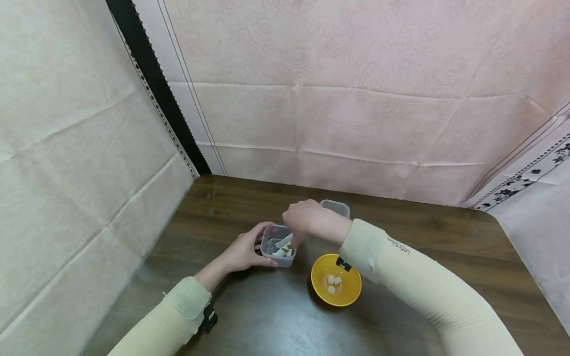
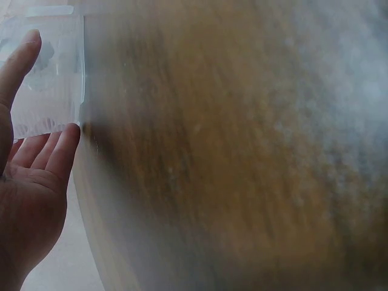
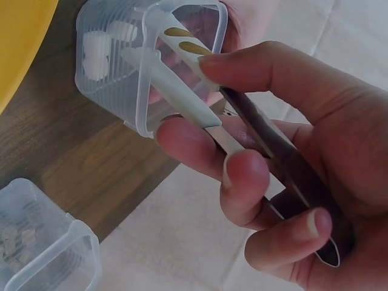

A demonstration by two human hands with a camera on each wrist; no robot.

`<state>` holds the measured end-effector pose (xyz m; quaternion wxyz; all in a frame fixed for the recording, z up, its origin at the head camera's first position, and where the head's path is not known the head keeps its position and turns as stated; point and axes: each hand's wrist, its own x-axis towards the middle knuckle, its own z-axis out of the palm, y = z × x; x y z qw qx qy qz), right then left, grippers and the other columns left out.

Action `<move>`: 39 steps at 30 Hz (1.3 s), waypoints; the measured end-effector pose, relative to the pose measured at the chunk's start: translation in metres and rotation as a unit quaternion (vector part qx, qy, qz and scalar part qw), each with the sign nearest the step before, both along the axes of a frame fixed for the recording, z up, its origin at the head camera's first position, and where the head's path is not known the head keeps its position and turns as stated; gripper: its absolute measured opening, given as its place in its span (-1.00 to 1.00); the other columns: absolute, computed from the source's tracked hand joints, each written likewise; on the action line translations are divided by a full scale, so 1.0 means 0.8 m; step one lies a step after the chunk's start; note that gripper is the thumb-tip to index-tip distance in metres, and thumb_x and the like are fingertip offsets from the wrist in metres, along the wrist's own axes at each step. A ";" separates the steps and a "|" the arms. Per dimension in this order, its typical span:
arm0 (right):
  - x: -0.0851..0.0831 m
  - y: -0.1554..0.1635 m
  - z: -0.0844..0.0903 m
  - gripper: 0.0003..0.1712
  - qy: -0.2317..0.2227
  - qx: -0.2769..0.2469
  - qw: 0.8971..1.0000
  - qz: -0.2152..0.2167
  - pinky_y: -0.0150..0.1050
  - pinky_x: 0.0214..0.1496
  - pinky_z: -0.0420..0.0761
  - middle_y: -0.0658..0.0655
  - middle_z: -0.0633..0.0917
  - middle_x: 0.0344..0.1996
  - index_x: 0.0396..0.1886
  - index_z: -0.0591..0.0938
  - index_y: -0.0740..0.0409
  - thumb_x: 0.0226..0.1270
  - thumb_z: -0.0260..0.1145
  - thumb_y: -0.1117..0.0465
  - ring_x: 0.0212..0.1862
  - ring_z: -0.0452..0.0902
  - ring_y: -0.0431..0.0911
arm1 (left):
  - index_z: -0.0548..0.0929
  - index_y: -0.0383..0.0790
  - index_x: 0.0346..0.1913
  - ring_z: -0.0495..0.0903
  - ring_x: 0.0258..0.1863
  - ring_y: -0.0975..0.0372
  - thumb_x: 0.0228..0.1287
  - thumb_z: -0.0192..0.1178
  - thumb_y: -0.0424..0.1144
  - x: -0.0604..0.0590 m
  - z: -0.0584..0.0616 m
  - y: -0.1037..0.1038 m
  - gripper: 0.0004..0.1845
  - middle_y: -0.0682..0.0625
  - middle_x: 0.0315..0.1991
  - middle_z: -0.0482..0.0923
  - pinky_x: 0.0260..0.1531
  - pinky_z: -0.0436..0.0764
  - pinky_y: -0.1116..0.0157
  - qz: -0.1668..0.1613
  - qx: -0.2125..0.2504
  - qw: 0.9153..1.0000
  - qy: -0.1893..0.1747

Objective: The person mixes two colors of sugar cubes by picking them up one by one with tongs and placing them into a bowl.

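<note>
My left hand [image 1: 245,249] holds a clear plastic container [image 1: 267,238] from its left side, thumb at the near wall and fingers around the far one. In the right wrist view, my right hand [image 3: 285,145] grips tongs [image 3: 182,100] with metal arms and pale plastic ends, one bearing gold leaf-shaped marks. The plastic ends reach inside the container over its rim. Several white cubes [image 3: 97,54] show through the container's wall near the tongs' ends. A yellow bowl [image 1: 318,284] stands just right of the container, with 3 white cubes [image 1: 331,280] on its bottom.
A second clear container [image 1: 338,208] stands behind my right wrist, partly hidden; small pieces [image 3: 18,239] show inside it in the right wrist view. Everything is on a dark wooden table [image 1: 401,222], with pale patterned cloth [image 1: 334,113] hanging behind and at both sides.
</note>
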<state>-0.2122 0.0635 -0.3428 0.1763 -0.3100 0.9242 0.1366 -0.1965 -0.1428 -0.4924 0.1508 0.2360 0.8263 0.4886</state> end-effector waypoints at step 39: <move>0.008 0.027 0.027 -0.68 -0.003 -0.069 0.997 0.030 -0.28 -0.55 0.36 -0.11 0.47 -0.70 -0.61 0.63 -0.05 0.31 0.51 0.07 -0.59 0.34 -0.18 | 0.30 -0.05 0.57 0.46 0.50 -0.01 0.08 0.70 -0.23 -0.002 -0.002 -0.001 0.04 -0.11 0.52 0.43 0.32 0.60 0.10 0.000 0.009 1.000 -0.002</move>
